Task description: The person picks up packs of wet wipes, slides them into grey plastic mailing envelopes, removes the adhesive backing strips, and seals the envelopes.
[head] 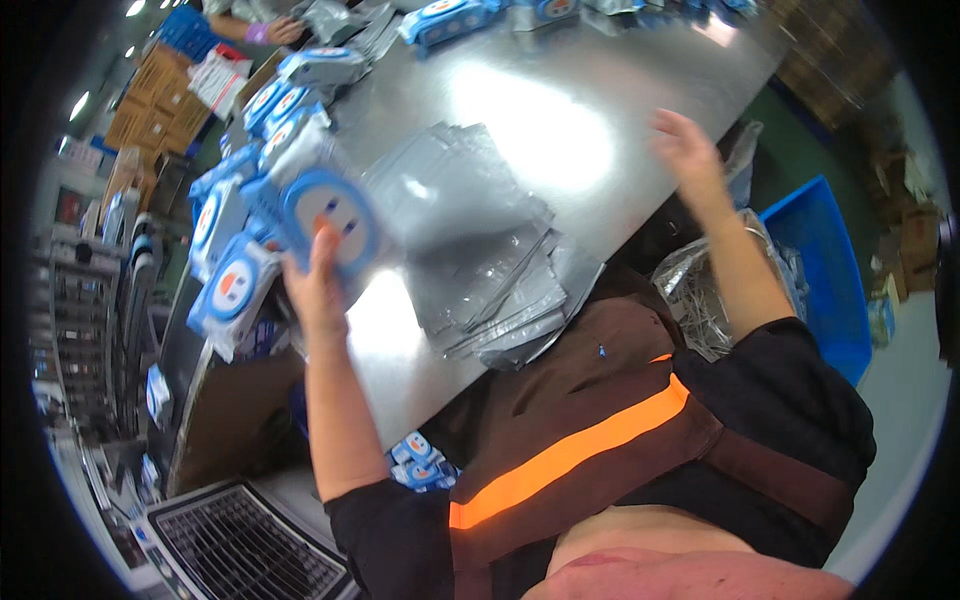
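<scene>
My left hand [316,289] grips a blue-and-white wipes packet [328,214] with a round lid bearing a snowman-like face, at the left side of the metal table. Several more packets [234,289] are heaped just beyond and left of that hand. To the right of the held packet lies a stack of grey plastic mailing bags [480,247], spread unevenly on the tabletop near my body. My right hand [690,154] is raised over the table's right edge, slightly blurred, its fingers apart and nothing in them.
The metal table [630,90] carries more packets [450,22] along its far edge. At right stand a blue bin [825,277] and a container of shredded strips [701,307]. A black grille [247,536] lies lower left. Another person's hand [285,31] is at the far left.
</scene>
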The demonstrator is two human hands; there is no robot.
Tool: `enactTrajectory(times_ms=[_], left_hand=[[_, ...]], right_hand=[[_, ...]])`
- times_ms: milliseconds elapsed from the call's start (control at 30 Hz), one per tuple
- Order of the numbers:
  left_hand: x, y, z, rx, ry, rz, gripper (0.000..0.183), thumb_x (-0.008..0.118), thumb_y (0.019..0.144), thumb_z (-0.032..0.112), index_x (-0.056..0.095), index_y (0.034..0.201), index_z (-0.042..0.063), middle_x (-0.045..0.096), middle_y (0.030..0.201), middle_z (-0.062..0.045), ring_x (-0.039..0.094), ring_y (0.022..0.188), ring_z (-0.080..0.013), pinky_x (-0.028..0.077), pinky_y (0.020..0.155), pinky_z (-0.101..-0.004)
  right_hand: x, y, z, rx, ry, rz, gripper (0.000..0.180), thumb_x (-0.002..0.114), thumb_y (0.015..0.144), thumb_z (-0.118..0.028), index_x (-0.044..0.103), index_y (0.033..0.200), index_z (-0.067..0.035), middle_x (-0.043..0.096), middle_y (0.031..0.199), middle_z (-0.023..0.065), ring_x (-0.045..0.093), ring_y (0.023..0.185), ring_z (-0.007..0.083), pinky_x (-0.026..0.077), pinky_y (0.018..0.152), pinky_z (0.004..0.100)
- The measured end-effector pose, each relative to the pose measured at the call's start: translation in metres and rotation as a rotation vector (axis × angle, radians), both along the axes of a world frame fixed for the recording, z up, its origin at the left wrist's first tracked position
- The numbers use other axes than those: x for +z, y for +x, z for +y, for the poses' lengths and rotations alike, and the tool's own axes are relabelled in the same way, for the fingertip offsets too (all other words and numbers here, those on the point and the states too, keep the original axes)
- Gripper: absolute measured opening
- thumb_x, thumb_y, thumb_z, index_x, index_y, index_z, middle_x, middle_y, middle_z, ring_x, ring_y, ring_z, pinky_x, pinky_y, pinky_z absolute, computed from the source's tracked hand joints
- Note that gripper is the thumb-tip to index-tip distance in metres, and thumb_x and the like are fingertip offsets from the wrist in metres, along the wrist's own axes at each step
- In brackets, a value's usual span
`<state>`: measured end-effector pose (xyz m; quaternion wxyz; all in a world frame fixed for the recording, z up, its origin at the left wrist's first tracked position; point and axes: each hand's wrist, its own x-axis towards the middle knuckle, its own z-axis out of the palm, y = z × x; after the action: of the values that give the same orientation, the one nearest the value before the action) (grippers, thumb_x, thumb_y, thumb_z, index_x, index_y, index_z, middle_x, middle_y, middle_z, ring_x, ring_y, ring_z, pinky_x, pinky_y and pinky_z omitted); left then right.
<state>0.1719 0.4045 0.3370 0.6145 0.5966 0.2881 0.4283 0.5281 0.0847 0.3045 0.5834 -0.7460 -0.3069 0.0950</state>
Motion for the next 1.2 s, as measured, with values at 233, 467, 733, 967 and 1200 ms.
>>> enactTrajectory(times_ms=[233,467,733,967,1200], left_hand=[[-0.036,0.074,-0.053,-0.369,0.162,0.174,0.044,0.054,0.102,0.038,0.056,0.129,0.004,0.061,0.124,-0.013,0.062,0.108,-0.0226,0.047,0.095,-0.034],[-0.073,0.114,-0.057,-0.271,0.779,0.514,0.116,0.087,0.065,0.024,0.017,0.153,-0.002,0.034,0.153,-0.027,0.04,0.137,-0.0406,0.034,0.114,-0.0441],[-0.063,0.119,-0.022,-0.181,0.287,0.154,0.08,0.073,0.083,0.013,0.032,0.152,0.01,0.057,0.128,-0.011,0.062,0.099,-0.0207,0.052,0.088,-0.0361],[-0.046,0.128,-0.026,-0.427,-0.439,0.349,0.063,0.068,0.09,0.049,0.056,0.134,0.005,0.065,0.121,-0.017,0.066,0.103,-0.026,0.053,0.09,-0.0381],[-0.069,0.228,-0.036,-0.738,0.438,0.417,0.077,0.081,0.073,0.05,0.059,0.128,0.001,0.069,0.111,-0.02,0.067,0.105,-0.0327,0.053,0.088,-0.0397]], right_hand=[[0.071,-0.083,0.121,0.621,-0.08,0.061,0.087,0.079,0.077,-0.037,0.042,0.146,-0.001,0.053,0.138,0.0176,0.052,0.124,0.0256,0.04,0.107,0.0347],[-0.001,-0.065,0.084,0.553,0.455,1.151,0.057,0.065,0.086,-0.033,0.052,0.135,-0.006,0.063,0.123,0.0122,0.063,0.11,0.0257,0.05,0.097,0.0375],[0.003,-0.103,0.097,0.646,0.655,1.364,0.066,0.059,0.083,-0.043,0.05,0.138,-0.007,0.06,0.13,0.0132,0.061,0.114,0.0289,0.048,0.1,0.0453],[0.014,-0.14,0.114,0.913,0.335,1.105,0.098,0.077,0.068,-0.034,0.032,0.151,-0.004,0.044,0.145,0.0146,0.05,0.129,0.0267,0.048,0.103,0.0387],[-0.002,-0.068,0.021,0.645,0.652,0.755,0.103,0.073,0.064,-0.032,0.028,0.154,-0.004,0.045,0.144,0.0171,0.049,0.13,0.0312,0.042,0.109,0.0447]])
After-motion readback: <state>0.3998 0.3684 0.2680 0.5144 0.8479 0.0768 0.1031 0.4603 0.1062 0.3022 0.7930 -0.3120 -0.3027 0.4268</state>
